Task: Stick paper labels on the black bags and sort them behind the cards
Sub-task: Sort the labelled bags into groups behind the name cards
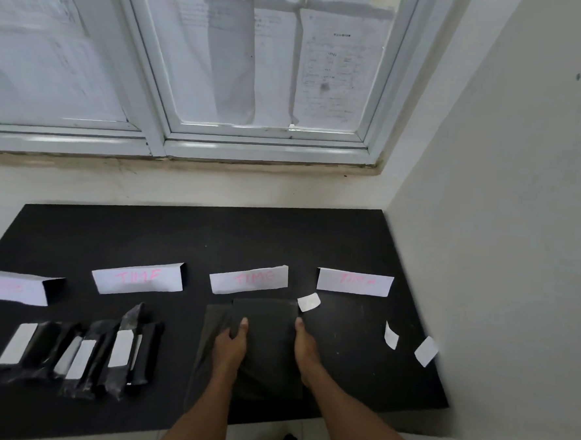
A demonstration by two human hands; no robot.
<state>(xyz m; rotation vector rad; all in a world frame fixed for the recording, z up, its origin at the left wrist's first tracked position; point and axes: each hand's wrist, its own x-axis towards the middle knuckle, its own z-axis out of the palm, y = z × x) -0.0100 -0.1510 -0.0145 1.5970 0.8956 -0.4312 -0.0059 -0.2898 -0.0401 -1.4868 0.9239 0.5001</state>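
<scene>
A flat black bag [264, 323] lies on the black mat [186, 237], just in front of the third white card [248, 279]. My left hand [230, 347] grips the bag's left edge, thumb on top. My right hand [305, 348] holds its right edge. A small paper label [308, 302] sits at the bag's far right corner. Two loose labels [391, 335] [426, 351] lie to the right. Other cards with pink writing stand at the far left [9, 287], left of centre [138, 277] and right [355, 282].
A row of several black bags with white labels [80, 350] lies at the left front of the mat. A grey wall [506, 233] rises close on the right. A window with its sill [184, 152] is behind the mat. A dark thin sheet [213, 320] lies under the held bag.
</scene>
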